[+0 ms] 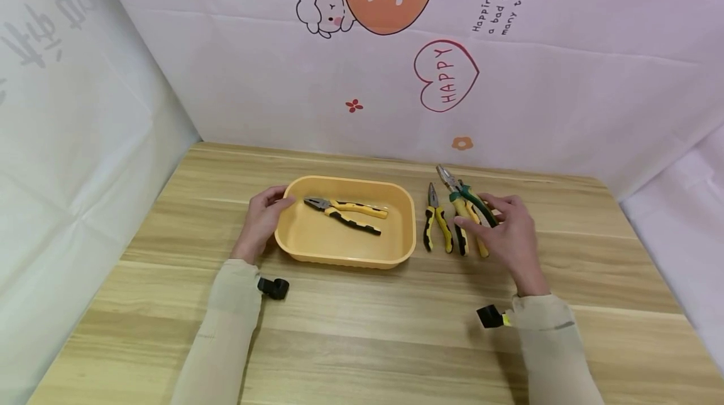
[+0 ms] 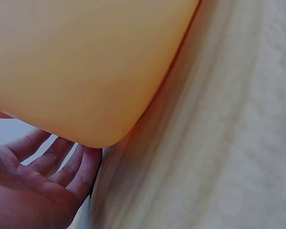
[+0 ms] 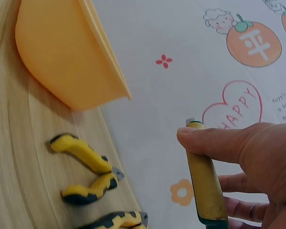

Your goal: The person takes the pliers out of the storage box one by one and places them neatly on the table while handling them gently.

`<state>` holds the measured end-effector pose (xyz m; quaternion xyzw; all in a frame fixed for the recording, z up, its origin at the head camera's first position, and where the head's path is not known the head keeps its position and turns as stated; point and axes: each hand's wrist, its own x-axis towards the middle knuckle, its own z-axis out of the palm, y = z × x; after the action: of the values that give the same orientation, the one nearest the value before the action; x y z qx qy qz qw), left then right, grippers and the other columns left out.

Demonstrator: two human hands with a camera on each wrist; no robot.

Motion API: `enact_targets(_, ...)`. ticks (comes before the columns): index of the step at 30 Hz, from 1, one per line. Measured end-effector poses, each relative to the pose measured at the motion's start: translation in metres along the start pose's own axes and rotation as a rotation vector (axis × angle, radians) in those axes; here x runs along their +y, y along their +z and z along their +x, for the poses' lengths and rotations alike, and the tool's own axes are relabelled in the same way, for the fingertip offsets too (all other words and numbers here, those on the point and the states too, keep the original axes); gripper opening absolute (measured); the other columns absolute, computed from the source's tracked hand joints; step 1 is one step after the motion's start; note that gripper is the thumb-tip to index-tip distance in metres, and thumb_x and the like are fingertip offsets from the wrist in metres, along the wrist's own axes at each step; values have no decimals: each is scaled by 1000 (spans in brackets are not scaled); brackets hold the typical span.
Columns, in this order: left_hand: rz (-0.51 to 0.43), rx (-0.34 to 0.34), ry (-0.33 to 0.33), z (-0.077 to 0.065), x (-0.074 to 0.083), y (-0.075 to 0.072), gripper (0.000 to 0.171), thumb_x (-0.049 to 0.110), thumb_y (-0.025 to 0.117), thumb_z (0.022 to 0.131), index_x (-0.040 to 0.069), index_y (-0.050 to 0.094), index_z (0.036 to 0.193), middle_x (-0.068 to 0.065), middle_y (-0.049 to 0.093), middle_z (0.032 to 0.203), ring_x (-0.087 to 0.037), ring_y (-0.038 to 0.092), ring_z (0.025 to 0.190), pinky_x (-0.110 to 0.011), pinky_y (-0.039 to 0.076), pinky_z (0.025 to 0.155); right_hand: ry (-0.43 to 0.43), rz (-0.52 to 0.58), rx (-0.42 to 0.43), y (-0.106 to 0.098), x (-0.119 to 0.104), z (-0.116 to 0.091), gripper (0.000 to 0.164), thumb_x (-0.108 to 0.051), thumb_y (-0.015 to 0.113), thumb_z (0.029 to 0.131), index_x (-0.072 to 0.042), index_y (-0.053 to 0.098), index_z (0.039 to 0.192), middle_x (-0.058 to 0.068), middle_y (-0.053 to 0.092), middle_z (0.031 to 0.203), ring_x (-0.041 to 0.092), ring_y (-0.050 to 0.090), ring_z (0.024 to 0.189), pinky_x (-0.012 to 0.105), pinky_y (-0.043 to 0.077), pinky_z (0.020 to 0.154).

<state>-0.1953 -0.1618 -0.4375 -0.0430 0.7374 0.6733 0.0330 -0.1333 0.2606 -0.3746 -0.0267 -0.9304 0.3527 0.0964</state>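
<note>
My left hand (image 1: pixel 261 219) holds the left end of a yellow plastic tray (image 1: pixel 345 261), thumb over the rim and fingers against the outer wall (image 2: pixel 86 86). Inside the tray lie combination pliers (image 1: pixel 362 207) with yellow and black handles. Right of the tray, my right hand (image 1: pixel 511 232) grips combination pliers (image 1: pixel 449 178) with green and yellow handles, jaws pointing to the back wall. A yellow handle (image 3: pixel 205 186) shows between thumb and fingers in the right wrist view. Beneath the held pliers lies another yellow-and-black pair (image 1: pixel 482 248), its upper part mostly covered.
Needle-nose pliers (image 1: pixel 443 222) with yellow and black handles lie on the wooden table (image 1: pixel 373 342) between the tray and my right hand. A white printed cloth (image 1: pixel 271 90) hangs behind the table's back edge, and more cloth flanks both sides.
</note>
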Motion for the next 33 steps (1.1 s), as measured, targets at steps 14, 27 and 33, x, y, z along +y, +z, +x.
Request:
enact_targets(14,4,-4,-3,-3,2,0,40,14,60,103,-5,57,138,-22,58,128,-30,60,108,-23,55,81,165,-28,-29,-8,19,3,77,-49,80,86,-1,57,143,25,47,127,36,50,99,38,41,70)
enact_targets(27,-3,-3,3,-1,0,0,40,14,60,103,-5,58,137,-24,58,130,-29,60,108,-25,55,82,296,-20,-63,-12,41,8,82,-54,77,86,4,57,140,27,47,128,37,45,106,38,40,69)
enact_targets(33,2,-4,8,-1,1,0,40,14,60,102,-5,57,138,-23,58,130,-29,59,108,-23,55,81,346,-32,-84,-15,51,9,87,-59,75,86,4,54,142,27,54,127,36,51,103,37,43,69)
